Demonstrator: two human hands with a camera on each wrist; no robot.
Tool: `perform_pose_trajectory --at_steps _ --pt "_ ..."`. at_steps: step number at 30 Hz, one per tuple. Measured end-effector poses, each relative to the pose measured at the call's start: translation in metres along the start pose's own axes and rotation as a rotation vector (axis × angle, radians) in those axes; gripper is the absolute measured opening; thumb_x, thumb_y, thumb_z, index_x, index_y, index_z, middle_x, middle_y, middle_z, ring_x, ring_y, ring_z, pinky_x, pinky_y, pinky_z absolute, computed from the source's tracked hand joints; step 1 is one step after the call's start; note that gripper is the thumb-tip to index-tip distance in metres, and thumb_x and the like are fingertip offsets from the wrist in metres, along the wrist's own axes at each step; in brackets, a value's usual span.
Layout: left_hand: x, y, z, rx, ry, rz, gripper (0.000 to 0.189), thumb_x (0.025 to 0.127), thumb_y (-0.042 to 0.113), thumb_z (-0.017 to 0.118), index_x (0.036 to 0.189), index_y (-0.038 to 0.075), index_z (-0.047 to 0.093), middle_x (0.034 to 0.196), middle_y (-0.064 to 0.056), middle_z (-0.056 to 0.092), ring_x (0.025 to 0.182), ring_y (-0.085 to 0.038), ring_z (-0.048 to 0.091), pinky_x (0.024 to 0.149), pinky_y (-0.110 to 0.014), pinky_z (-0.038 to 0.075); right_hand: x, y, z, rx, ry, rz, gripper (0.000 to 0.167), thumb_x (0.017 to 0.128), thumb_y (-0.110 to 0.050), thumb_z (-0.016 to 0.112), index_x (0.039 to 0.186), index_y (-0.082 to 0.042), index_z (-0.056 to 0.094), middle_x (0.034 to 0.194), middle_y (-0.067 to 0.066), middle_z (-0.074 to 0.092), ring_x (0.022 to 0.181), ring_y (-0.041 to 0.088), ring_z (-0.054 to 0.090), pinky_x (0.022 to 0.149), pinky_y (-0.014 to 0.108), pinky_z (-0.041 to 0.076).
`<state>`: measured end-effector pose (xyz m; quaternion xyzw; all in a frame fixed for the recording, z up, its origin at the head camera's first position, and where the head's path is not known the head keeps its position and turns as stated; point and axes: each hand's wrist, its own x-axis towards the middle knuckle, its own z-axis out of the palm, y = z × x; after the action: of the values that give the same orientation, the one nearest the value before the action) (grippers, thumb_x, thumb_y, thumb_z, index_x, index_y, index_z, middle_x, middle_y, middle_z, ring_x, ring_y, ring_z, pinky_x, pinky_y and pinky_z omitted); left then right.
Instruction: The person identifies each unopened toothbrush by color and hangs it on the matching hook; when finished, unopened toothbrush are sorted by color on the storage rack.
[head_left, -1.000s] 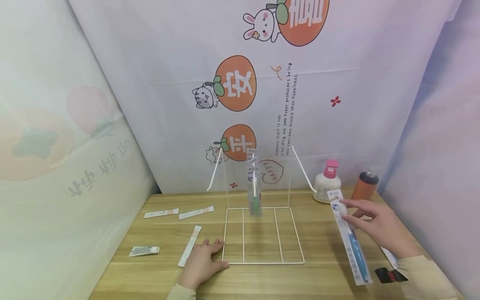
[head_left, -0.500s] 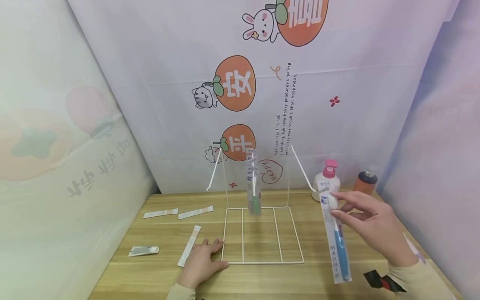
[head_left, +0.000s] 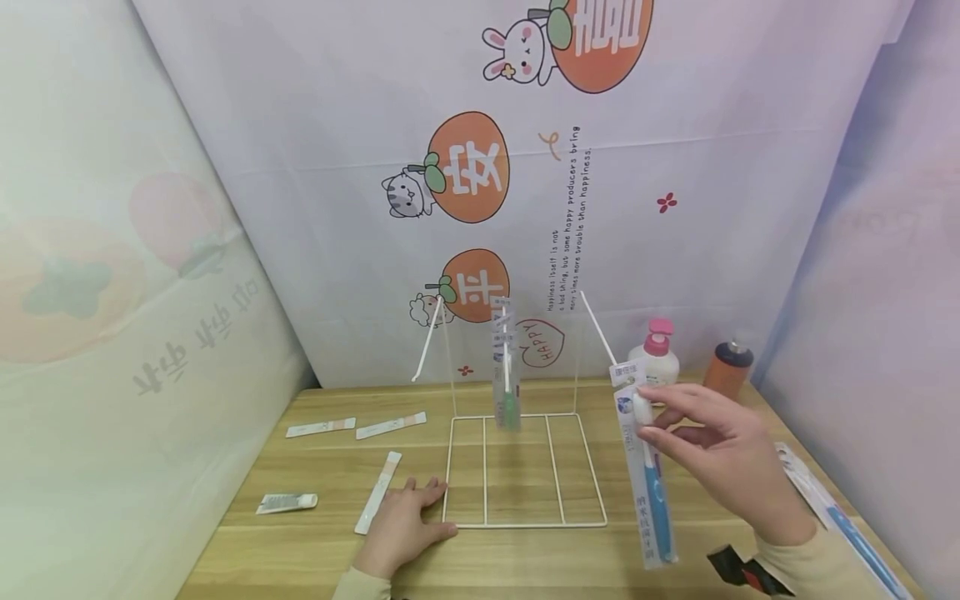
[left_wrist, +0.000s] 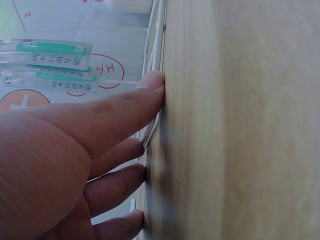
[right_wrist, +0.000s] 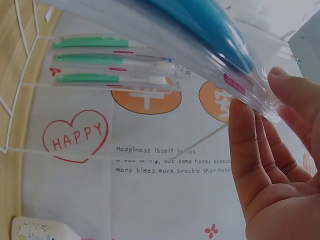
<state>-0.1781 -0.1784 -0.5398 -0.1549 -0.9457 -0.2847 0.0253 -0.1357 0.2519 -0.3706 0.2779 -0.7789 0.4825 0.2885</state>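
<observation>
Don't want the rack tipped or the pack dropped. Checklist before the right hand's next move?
1. Blue toothbrush pack gripped: ok, right hand pinches it near its upper end.
2. Rack braced: ok, left hand touches its near left corner; pressure can't be judged.
3. Right prong free of other packs: ok, none hang there.
4. Pack hole on prong tip: cannot tell, tip hidden at the pack.
5. Green toothbrush packs on middle prong: ok, hanging.
6. Second blue pack hung: not ok, lies right of the right hand.
</observation>
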Motion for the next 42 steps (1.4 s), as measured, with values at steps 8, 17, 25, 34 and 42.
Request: perform_pose_trajectory --at_steps 8,17,25,34,42 --pt "0.001 0.0 0.001 0.004 -0.009 0.002 0.072 0.081 0.045 0.093 0.138 0.007 0.074 0.141 -0.017 0.069 0.135 -0.065 0.051 0.112 -0.078 0.035 0.0 0.009 0.012 -0.04 0.016 0.019 0.061 0.074 0.022 0.087 0.129 -0.002 0.077 0.118 0.007 0.075 0.089 0.009 0.074 0.073 0.025 0.064" --pt "0.0 -0.003 0.002 0.015 -0.011 0.004 0.072 0.082 0.047 0.092 0.138 0.007 0.074 0.142 -0.017 0.069 0.136 -0.064 0.051 0.113 -0.078 0.035 0.01 0.031 0.032 -0.056 0.107 -0.014 0.06 0.076 0.021 0.087 0.13 -0.004 0.076 0.118 0.007 0.074 0.092 0.005 0.072 0.07 0.018 0.062" --pt "0.0 -0.004 0.002 0.017 -0.01 0.007 0.072 0.082 0.047 0.092 0.138 0.006 0.074 0.141 -0.017 0.069 0.135 -0.064 0.052 0.111 -0.078 0.037 0.024 0.055 0.045 -0.065 0.154 0.002 0.056 0.082 0.015 0.087 0.132 -0.007 0.075 0.116 0.007 0.074 0.094 0.004 0.071 0.071 0.016 0.061" --pt "0.002 -0.003 0.003 0.022 -0.01 0.012 0.072 0.082 0.047 0.092 0.138 0.006 0.073 0.142 -0.017 0.069 0.136 -0.064 0.052 0.113 -0.077 0.035 0.047 0.08 0.056 -0.148 0.199 0.053 0.044 0.088 0.002 0.088 0.129 -0.008 0.074 0.111 0.007 0.076 0.089 -0.002 0.07 0.067 0.014 0.059" --pt "0.001 -0.003 0.002 0.019 -0.005 0.014 0.072 0.082 0.047 0.092 0.137 0.006 0.074 0.141 -0.017 0.069 0.135 -0.064 0.053 0.112 -0.078 0.036 0.067 0.095 0.065 -0.133 0.198 0.063 0.041 0.091 0.0 0.086 0.13 -0.002 0.072 0.116 0.014 0.075 0.091 0.017 0.075 0.072 0.015 0.06"
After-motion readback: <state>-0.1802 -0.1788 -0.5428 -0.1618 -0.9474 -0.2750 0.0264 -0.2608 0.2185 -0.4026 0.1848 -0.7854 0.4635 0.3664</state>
